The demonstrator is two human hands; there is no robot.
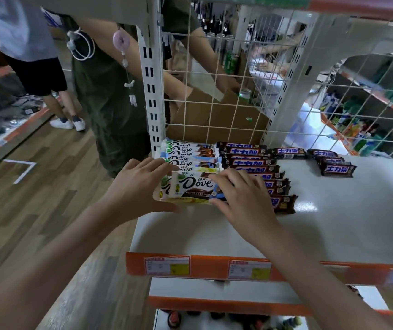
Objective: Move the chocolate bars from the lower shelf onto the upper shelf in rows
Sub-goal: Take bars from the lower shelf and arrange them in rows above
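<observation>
Our left hand [140,186] cups the left end of the front Dove bar [190,188], thumb along its near edge and fingers curled over the top, while our right hand [243,196] lies over the bar's right end with fingers spread and bent down onto the wrapper. We judge the two hands are squaring this bar against the row of Dove bars [190,154] behind it, so the column stays straight along the left edge of the upper shelf [333,222]. Just beside it to the right runs a row of dark Snickers bars [255,163], partly hidden under our right hand, and a small cluster of Snickers bars [333,163] sits well apart near the wire back panel [214,103]. From the head view only a strip of the lower shelf [214,291] shows; we cannot tell whether any bars are left on it.
</observation>
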